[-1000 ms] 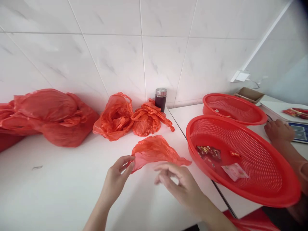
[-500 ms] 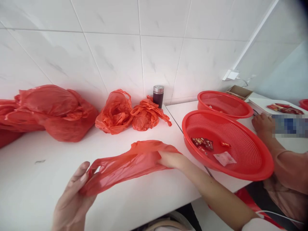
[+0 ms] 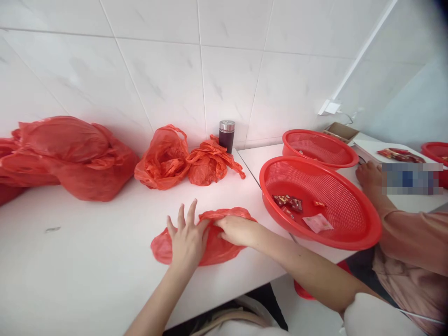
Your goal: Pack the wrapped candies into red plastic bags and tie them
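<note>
A thin red plastic bag (image 3: 224, 249) lies on the white table (image 3: 105, 261) in front of me, its mouth between my two hands. At its left part, my left hand (image 3: 189, 240) pinches the edge near the thumb, with the other fingers spread upward. My right hand (image 3: 235, 229) grips the rim on the other side, its fingertips partly hidden in the film. Just to the right stands a large red plastic basket (image 3: 336, 186) with small wrapped snack packets (image 3: 287, 202) and a pink-white sachet (image 3: 318, 223) inside.
Along the wall sit a big filled red bag (image 3: 87, 163), an opened red bag (image 3: 163, 161), crumpled red bags (image 3: 210, 163) and a dark flask (image 3: 227, 136). Behind the large basket is a second red basket (image 3: 318, 144). A co-worker's hand (image 3: 369, 177) rests at the right.
My right hand has come out of the bag and now grips its rim. My left hand moved right and forward to the bag's mouth; the stretched bag now lies bunched on the table.
</note>
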Available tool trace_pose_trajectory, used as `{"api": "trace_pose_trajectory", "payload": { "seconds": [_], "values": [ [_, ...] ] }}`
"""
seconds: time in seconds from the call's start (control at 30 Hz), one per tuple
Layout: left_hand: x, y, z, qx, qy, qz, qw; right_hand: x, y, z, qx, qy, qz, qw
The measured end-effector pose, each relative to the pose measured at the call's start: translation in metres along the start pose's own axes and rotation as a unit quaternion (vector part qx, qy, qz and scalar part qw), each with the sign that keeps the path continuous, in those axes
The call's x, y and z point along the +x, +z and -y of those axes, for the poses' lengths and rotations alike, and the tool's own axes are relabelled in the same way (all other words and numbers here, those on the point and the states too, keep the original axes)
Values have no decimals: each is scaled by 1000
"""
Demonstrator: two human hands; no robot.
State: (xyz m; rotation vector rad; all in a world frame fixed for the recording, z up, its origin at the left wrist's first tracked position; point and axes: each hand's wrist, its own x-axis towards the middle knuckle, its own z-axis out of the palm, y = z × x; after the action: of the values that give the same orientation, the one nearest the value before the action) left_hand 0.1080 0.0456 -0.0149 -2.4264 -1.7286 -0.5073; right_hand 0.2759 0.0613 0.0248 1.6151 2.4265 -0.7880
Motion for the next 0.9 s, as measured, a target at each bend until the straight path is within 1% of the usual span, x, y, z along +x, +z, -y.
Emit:
{"api": "trace_pose_trajectory", "payload": {
  "seconds": [0.07,0.1,0.13,0.17,0.23,0.27,0.33,0.4,0.43,0.47,0.5,0.53,0.57,0.6,0.63,0.67,0.7,0.73,0.77,0.8,0.83,0.87,0.9],
  "values": [
    [16,9,22,42,-40,28,998,-7,4,-3,-30,-34,40,998],
    [23,11,36,57,-65,35,996,-11,5,-5,-45,-44,61,996],
    [29,9,49,66,-91,44,993,-15,5,-8,-55,-48,78,994],
    [33,6,61,67,-100,62,991,-19,4,-11,-60,-50,92,993],
    [34,-4,78,55,-93,110,988,-26,1,-18,-58,-37,105,992],
    [31,-10,82,42,-81,137,986,-29,0,-21,-48,-24,101,993],
    [23,-22,82,-12,-71,178,981,-30,-2,-26,-19,-3,68,997],
    [13,-32,75,-110,-68,189,973,-26,-1,-27,2,11,11,1000],
    [8,-36,71,-174,-69,195,963,-22,0,-27,6,18,-18,1000],
    [3,-40,67,-241,-71,208,945,-17,0,-27,2,30,-38,999],
    [0,-43,64,-307,-75,231,920,-11,1,-26,-6,46,-46,998],
    [-4,-46,62,-373,-86,262,886,-6,1,-25,-15,61,-42,997],
    [-6,-49,62,-439,-107,290,844,-1,0,-24,-23,71,-31,997],
    [-8,-51,62,-502,-136,303,798,1,-3,-21,-27,77,-17,997],
    [-8,-53,62,-558,-170,302,754,-1,-6,-18,-27,78,-4,997],
    [-8,-55,63,-602,-206,290,715,-6,-11,-13,-24,73,4,997],
    [-7,-56,63,-629,-238,272,688,-15,-17,-8,-15,55,6,998],
    [-6,-57,63,-641,-263,257,673,-28,-24,-3,3,21,0,1000],
    [-4,-58,61,-641,-277,248,672,-44,-32,1,21,-14,-11,1000],
    [-3,-58,60,-633,-281,244,679,-62,-41,3,62,-87,-38,994],
    [-1,-59,58,-622,-279,242,691,-80,-48,1,112,-141,-75,981],
    [-1,-60,56,-612,-274,238,702,-98,-55,-5,147,-154,-116,970],
    [-2,-60,55,-605,-269,235,712,-115,-59,-14,151,-122,-177,965]
  ]
}}
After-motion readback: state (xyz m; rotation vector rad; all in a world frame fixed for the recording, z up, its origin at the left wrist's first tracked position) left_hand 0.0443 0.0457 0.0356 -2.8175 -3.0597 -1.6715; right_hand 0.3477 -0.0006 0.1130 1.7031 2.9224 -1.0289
